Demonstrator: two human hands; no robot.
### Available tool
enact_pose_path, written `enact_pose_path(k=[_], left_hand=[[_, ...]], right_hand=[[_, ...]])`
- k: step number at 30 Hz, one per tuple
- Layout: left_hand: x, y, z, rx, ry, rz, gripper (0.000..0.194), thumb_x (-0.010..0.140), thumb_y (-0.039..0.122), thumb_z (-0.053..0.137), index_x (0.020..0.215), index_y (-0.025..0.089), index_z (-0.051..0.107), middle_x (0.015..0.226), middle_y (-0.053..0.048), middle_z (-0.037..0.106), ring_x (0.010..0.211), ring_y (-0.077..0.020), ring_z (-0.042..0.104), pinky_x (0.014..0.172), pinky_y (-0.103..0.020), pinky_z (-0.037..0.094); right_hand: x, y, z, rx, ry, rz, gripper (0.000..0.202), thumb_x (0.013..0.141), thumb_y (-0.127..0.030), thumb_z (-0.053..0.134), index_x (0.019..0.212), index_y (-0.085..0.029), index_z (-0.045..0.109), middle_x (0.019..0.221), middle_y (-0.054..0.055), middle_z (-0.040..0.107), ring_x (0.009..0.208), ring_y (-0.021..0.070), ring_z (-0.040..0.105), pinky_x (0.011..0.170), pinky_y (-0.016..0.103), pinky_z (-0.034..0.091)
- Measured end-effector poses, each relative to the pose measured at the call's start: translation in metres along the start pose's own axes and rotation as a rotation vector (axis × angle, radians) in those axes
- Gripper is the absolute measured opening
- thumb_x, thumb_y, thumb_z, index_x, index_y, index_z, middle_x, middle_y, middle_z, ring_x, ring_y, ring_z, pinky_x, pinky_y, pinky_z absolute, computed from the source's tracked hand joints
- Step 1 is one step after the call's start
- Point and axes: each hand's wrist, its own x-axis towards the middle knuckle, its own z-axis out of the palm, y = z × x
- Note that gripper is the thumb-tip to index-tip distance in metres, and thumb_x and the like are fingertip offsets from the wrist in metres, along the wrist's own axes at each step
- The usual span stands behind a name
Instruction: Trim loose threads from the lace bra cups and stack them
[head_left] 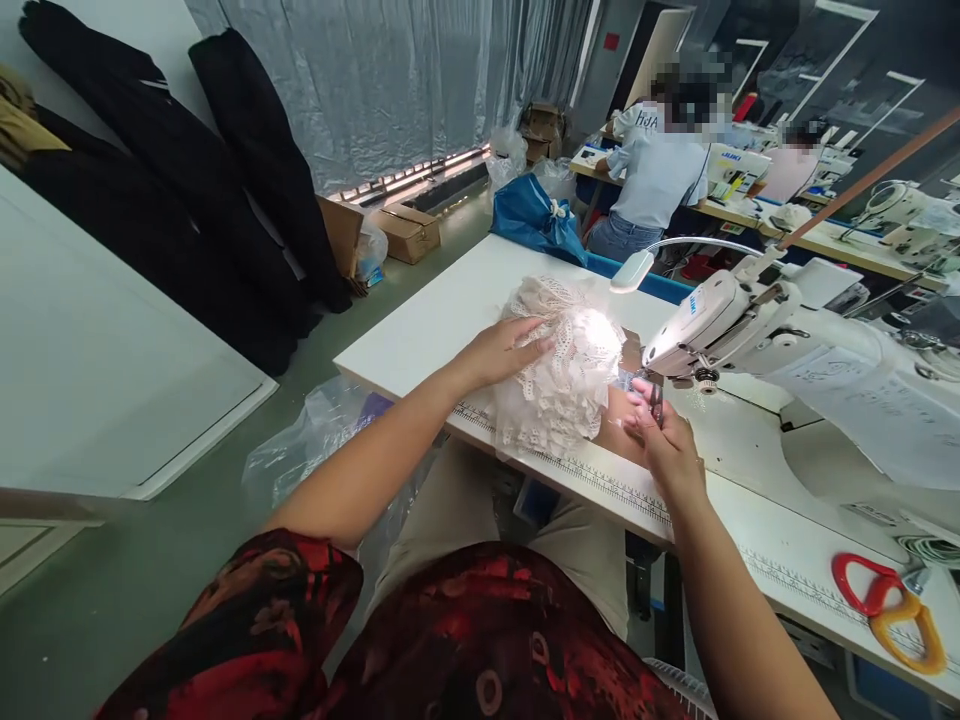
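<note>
White tabletop (427,320); ruffled openwork lace (559,400); left hand (496,352) on it, grip open; right hand (670,438), grip round dark tool (656,402)

There are two hands (511,352) (666,440), one lace bundle (559,400), one blue bag (529,215) and one red-and-yellow scissors pair (892,600).

From my remote view, the white lace fabric (559,385) lies bunched in loose ruffles beneath the spread fingers of my left hand (506,352), brightly lit beyond the fingertips. The small dark tool (656,403) sits within my right hand's (667,440) grip, partly hidden, its exact shape unclear.
</note>
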Motion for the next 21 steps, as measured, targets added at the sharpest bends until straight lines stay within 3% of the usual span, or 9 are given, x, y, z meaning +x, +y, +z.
enact_pose_path(k=[3,6,8,11,14,17,19,21], left_hand=[[-0.009,-0.019,0.005,-0.220,0.159,-0.011,0.075,0.087,0.069,0.048,0.140,0.016,0.050,0.143,-0.006,0.047,0.132,-0.0207,0.044,0.111,-0.029,0.035],[-0.025,-0.034,0.019,-0.366,0.332,-0.092,0.072,0.089,0.066,0.046,0.139,0.014,0.048,0.143,-0.009,0.046,0.132,-0.0225,0.043,0.109,-0.032,0.037],[-0.038,-0.034,0.028,-0.560,0.281,-0.187,0.073,0.088,0.065,0.048,0.139,0.014,0.047,0.142,-0.011,0.046,0.129,-0.0255,0.045,0.100,-0.033,0.045],[-0.060,-0.021,0.031,-0.916,0.086,-0.275,0.073,0.087,0.068,0.047,0.137,0.015,0.048,0.140,-0.014,0.047,0.124,-0.0277,0.050,0.078,-0.030,0.054],[-0.077,-0.006,0.024,-1.080,-0.069,-0.188,0.068,0.091,0.064,0.040,0.142,0.019,0.042,0.150,-0.011,0.036,0.129,-0.0254,0.046,0.079,-0.031,0.056],[-0.085,-0.001,0.024,-0.898,-0.026,-0.024,0.066,0.094,0.059,0.041,0.147,0.020,0.037,0.152,-0.009,0.032,0.133,-0.0229,0.042,0.092,-0.032,0.052],[-0.089,-0.001,0.033,-0.579,0.080,0.057,0.070,0.092,0.056,0.048,0.149,0.018,0.035,0.154,-0.008,0.030,0.138,-0.0223,0.035,0.103,-0.033,0.045],[-0.094,-0.002,0.050,-0.261,0.059,0.165,0.072,0.090,0.054,0.053,0.149,0.014,0.037,0.154,-0.008,0.030,0.141,-0.0225,0.031,0.113,-0.033,0.035]], right_hand=[[0.009,-0.020,0.003,-0.213,-0.023,-0.300,0.045,0.099,-0.044,0.045,0.140,-0.027,0.049,0.149,0.003,0.038,0.140,0.0228,0.033,0.117,0.047,0.026],[0.026,-0.041,0.014,-0.302,-0.070,-0.552,0.044,0.100,-0.035,0.043,0.141,-0.021,0.049,0.153,0.005,0.033,0.145,0.0211,0.024,0.120,0.045,0.018],[0.038,-0.047,0.024,-0.314,-0.132,-0.626,0.043,0.100,-0.033,0.042,0.140,-0.017,0.051,0.151,0.006,0.036,0.144,0.0195,0.026,0.121,0.042,0.016],[0.049,-0.046,0.036,-0.306,-0.229,-0.537,0.044,0.100,-0.037,0.042,0.137,-0.016,0.054,0.148,0.007,0.039,0.141,0.0189,0.033,0.119,0.038,0.023],[0.051,-0.042,0.042,-0.249,-0.196,-0.407,0.044,0.099,-0.041,0.044,0.133,-0.017,0.058,0.149,0.007,0.039,0.140,0.0198,0.034,0.117,0.037,0.025],[0.049,-0.041,0.044,-0.171,-0.151,-0.355,0.044,0.097,-0.043,0.046,0.130,-0.017,0.059,0.147,0.007,0.041,0.140,0.0205,0.035,0.116,0.038,0.026],[0.049,-0.042,0.045,-0.163,-0.136,-0.334,0.045,0.095,-0.044,0.048,0.129,-0.017,0.060,0.147,0.007,0.041,0.140,0.0213,0.035,0.116,0.039,0.026],[0.050,-0.042,0.046,-0.172,-0.130,-0.312,0.045,0.094,-0.044,0.048,0.127,-0.017,0.061,0.147,0.007,0.042,0.140,0.0219,0.034,0.116,0.041,0.024]])
